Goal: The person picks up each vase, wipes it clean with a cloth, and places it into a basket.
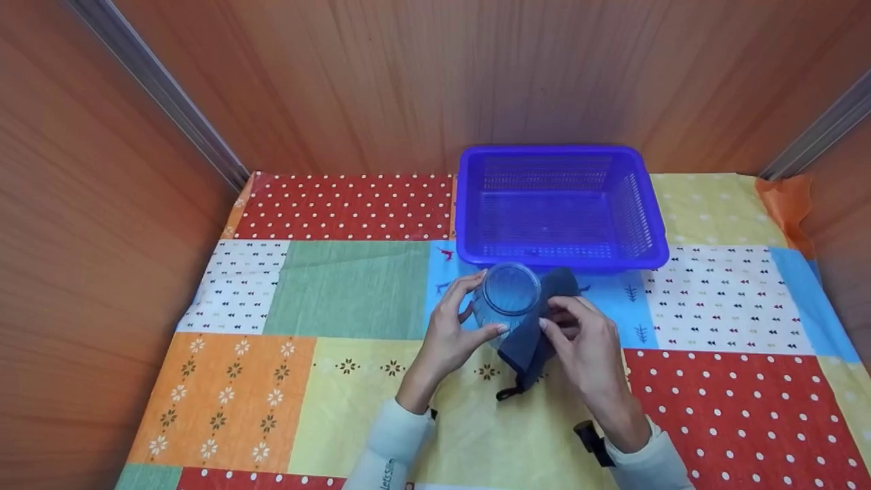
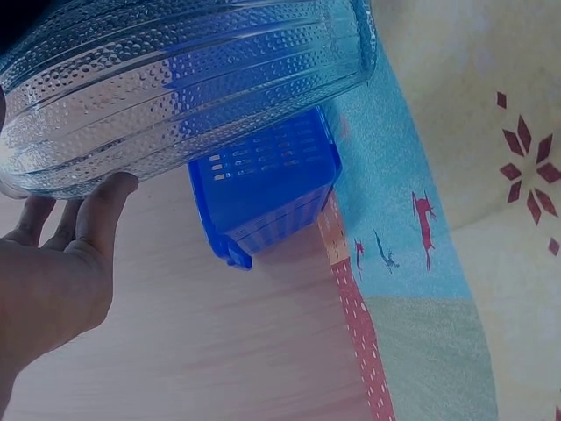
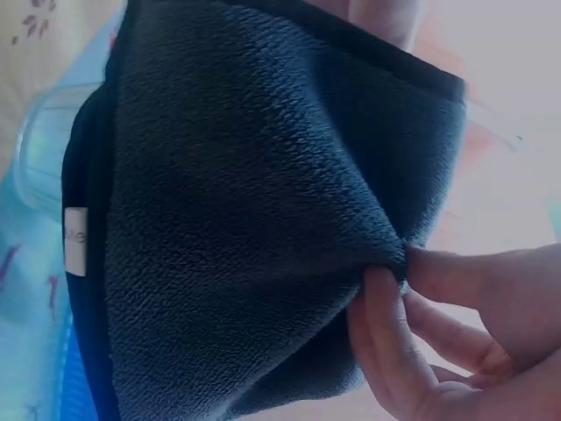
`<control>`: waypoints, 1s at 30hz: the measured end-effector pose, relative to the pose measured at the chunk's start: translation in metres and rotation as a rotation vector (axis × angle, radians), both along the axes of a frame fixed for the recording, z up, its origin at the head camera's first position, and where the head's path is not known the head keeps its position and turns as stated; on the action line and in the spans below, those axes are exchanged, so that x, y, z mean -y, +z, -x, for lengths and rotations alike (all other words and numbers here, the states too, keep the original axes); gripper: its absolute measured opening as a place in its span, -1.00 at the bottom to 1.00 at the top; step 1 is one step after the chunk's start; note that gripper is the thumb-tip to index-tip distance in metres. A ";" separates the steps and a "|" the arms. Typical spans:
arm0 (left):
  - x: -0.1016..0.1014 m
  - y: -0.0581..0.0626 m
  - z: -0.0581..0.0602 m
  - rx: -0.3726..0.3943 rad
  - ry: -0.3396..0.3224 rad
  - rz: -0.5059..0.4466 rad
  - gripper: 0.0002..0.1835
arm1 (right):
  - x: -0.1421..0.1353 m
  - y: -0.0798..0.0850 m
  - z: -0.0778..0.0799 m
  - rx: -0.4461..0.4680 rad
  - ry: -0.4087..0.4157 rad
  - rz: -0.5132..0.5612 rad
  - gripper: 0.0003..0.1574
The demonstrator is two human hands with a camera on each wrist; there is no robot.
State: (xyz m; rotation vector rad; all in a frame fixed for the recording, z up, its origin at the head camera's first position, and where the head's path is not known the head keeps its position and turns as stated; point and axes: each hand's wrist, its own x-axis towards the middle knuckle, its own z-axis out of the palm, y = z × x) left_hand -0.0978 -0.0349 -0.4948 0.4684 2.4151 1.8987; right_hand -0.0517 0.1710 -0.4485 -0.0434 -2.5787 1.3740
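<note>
Gripping a clear glass jar [image 1: 510,291], the left hand [image 1: 450,333] has its thumb on the near side and its fingers along the left side. In the left wrist view, fingertips meet the glass, which has a pebbled surface marked off by long smooth ridges. One round end of the jar faces up toward the head camera. Pinching a dark grey cloth [image 1: 529,346], the right hand [image 1: 588,347] gathers the fabric between thumb and fingers, and folds spread from that pinch. The cloth hangs just beside the jar and overlaps its right side in the head view; whether the two touch is hard to tell. A small white label [image 3: 76,242] sits on the cloth's dark edging, and a black loop [image 1: 508,394] hangs from its lower corner.

Both hands work just in front of a blue-purple plastic basket [image 1: 565,263] with slotted walls. It stands on a patchwork tablecloth [image 1: 354,289] of dotted red, green, yellow, orange, white and light blue squares. Wood-grained panels [image 1: 381,82] rise behind the table and at both sides. Pale sleeves [image 1: 395,435] cover the forearms, and a black strap [image 1: 593,442] shows at the right wrist.
</note>
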 end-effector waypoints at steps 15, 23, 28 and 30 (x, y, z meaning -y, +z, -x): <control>0.000 -0.002 -0.001 0.009 0.009 0.003 -0.20 | 0.002 -0.014 -0.004 -0.086 -0.018 0.017 -0.75; 0.000 -0.001 -0.001 0.008 0.003 0.003 -0.19 | 0.001 -0.031 -0.008 -0.098 -0.031 0.053 -0.73; 0.000 -0.001 0.000 0.008 0.002 0.010 -0.19 | -0.001 -0.048 -0.006 -0.097 -0.033 0.069 -0.73; 0.000 -0.001 0.000 0.007 0.002 0.012 -0.19 | -0.003 -0.061 -0.003 -0.087 -0.025 0.070 -0.74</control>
